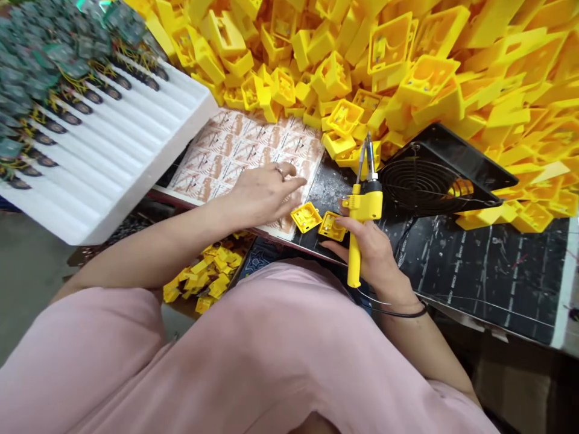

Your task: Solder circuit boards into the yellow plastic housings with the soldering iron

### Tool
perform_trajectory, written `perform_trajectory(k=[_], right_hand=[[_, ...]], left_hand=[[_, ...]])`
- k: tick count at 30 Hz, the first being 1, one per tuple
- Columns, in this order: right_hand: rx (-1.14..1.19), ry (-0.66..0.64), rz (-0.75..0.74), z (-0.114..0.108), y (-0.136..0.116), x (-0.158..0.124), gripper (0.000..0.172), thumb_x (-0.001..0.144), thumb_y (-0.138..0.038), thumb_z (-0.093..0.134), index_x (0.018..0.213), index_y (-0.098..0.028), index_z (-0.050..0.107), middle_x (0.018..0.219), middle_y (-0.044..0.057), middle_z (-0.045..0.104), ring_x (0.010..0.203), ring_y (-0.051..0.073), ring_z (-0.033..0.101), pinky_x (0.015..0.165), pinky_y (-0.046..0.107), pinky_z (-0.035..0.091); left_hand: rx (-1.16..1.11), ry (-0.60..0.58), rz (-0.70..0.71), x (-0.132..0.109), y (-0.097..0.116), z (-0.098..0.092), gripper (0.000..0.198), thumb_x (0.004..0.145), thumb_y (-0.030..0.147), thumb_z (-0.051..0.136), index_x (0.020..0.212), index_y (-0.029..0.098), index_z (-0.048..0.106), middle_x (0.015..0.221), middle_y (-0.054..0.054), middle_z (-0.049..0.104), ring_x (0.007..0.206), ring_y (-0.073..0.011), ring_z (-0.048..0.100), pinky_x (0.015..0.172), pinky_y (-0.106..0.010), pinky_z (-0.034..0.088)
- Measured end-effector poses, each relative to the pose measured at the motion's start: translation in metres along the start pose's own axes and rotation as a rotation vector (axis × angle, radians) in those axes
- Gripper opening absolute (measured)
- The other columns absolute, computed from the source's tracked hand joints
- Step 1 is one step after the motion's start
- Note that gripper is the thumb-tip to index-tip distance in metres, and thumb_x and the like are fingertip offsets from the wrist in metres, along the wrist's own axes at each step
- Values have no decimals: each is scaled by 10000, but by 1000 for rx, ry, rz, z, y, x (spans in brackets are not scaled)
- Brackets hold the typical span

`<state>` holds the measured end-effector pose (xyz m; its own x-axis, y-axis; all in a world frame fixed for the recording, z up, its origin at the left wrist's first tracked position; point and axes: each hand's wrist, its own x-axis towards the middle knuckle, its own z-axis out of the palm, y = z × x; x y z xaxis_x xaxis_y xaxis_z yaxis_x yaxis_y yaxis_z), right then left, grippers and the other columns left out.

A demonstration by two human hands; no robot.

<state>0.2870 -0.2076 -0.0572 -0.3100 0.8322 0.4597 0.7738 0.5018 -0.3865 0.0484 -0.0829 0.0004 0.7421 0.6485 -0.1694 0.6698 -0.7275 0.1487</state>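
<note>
My right hand (368, 253) is closed around the yellow handle of a soldering iron (362, 208), whose metal tip points up toward the pile. My left hand (265, 193) lies over a printed sticker sheet (235, 150), fingers pinched together at the sheet's right edge; what they hold is too small to see. Two small yellow plastic housings (306, 216) (332, 226) lie on the black mat between my hands.
A big heap of yellow plastic housings (407, 66) fills the back and right. A black fan (434, 178) sits by the iron's tip. A white foam tray (117, 150) with green circuit boards (40, 72) stands at left. More yellow parts (212, 274) lie below the table edge.
</note>
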Motion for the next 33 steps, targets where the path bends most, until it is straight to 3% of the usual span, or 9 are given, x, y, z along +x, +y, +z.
perform_trajectory(k=[2,5,8,11,16,20,25,28,33], right_hand=[[-16,-5,5,1,0,-1,519,935,-343,758,1399,-270,537,1120,92,747,953,255,751,856,376,629],[-23,5,0,-1,1,0,463,962,-317,726,1381,-267,535,1111,86,754,950,242,761,837,354,630],[2,20,-41,-6,1,-2,449,971,-284,710,1382,-248,535,1144,101,754,954,238,769,816,340,634],[8,16,-102,-10,6,-5,481,978,-247,687,1429,-224,522,1095,99,759,876,235,773,722,322,628],[-32,40,-184,-1,16,1,588,946,-349,737,1475,-234,506,1008,84,746,865,301,766,727,424,639],[-12,6,-231,8,9,12,395,992,-370,669,1355,-243,579,869,42,711,708,249,725,643,377,609],[-14,17,-259,14,8,21,262,1020,-272,628,1268,-194,605,810,16,692,645,184,700,600,292,571],[-43,48,-258,15,9,23,242,1016,-274,644,1226,-156,624,857,38,712,666,168,707,635,270,568],[-93,77,-254,17,6,25,202,1010,-272,658,1168,-147,644,819,28,698,605,143,653,604,256,530]], left_hand=[[-94,64,172,-8,0,6,608,958,537,605,1481,229,563,1525,-141,567,1341,-371,596,1062,-491,539],[-91,122,169,-12,7,21,711,896,594,683,1445,152,585,1405,-195,630,1240,-390,625,1031,-512,545],[-106,143,222,-10,17,33,521,964,354,604,1429,119,603,1249,-164,705,1114,-318,674,977,-427,562],[-148,122,387,-9,22,38,603,980,195,521,1576,134,455,1369,-130,695,1111,-251,683,988,-358,561],[-141,251,351,-9,-2,21,676,984,568,613,1471,102,561,1446,-219,642,1262,-304,658,1056,-417,562],[94,158,-109,-10,-77,-36,288,1032,287,501,1050,194,774,946,-80,777,908,-231,716,809,-373,570],[261,312,-768,1,-198,-99,379,1013,284,456,1156,90,749,1143,-127,704,1216,-267,561,1039,-457,452],[167,290,-959,13,-235,-99,431,979,459,559,1213,136,724,1304,-110,670,1280,-252,480,1114,-448,372],[113,293,-1013,36,-253,-81,431,874,492,727,1161,171,732,1262,-68,692,1260,-237,475,1126,-435,338]])
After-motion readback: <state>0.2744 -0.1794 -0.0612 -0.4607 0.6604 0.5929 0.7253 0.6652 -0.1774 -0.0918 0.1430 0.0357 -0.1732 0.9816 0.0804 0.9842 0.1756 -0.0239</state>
